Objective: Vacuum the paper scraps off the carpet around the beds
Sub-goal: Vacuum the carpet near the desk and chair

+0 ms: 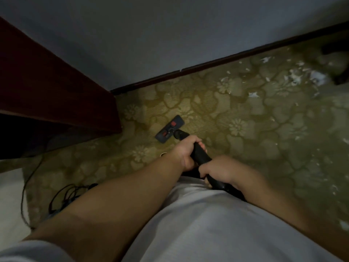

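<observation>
The vacuum tube shows only in short stretches. The left hand and the right hand wrap round it and cover most of its length, and its near end vanishes behind the white shirt. The cords by the left edge of the carpet run under the left forearm. The dark red cabinet is cut off at the left. Toward the carpet's far right corner the paper scraps smear into pale blurs. A black shape there, cut off at the right, is too dark to identify.
</observation>
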Available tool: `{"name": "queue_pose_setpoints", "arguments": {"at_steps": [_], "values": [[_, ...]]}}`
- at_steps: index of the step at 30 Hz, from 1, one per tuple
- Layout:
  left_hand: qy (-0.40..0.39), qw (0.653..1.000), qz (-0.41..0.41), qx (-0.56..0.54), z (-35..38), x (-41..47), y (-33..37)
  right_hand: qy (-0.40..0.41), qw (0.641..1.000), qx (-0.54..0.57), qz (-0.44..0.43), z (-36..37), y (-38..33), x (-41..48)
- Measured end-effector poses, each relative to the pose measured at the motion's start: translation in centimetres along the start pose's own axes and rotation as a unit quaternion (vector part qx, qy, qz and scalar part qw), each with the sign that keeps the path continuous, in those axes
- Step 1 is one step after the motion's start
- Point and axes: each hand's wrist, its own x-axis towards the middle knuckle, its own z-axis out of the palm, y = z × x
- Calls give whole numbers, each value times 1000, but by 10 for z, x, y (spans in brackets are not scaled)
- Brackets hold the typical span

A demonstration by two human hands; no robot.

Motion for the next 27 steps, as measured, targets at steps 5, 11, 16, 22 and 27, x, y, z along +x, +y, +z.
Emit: {"name": "queue_pose_setpoints", "arguments": {"at_steps": [5, 11, 16, 22, 27], "values": [[-43, 998, -26, 45, 47, -1, -14, 48, 997, 54, 24, -24, 29, -16], [-62, 993, -41, 95, 74, 8, -13, 85, 990, 100, 53, -32, 31, -26], [-52, 986, -56, 148, 75, 13, 25, 101, 977, 174, 71, -28, -1, -19], [-9, 979, -47, 200, 37, 19, 124, 57, 973, 216, 60, -11, -97, 9], [-45, 970, -18, 240, 9, 15, 186, 60, 969, 236, 34, 0, -161, 21]]}}
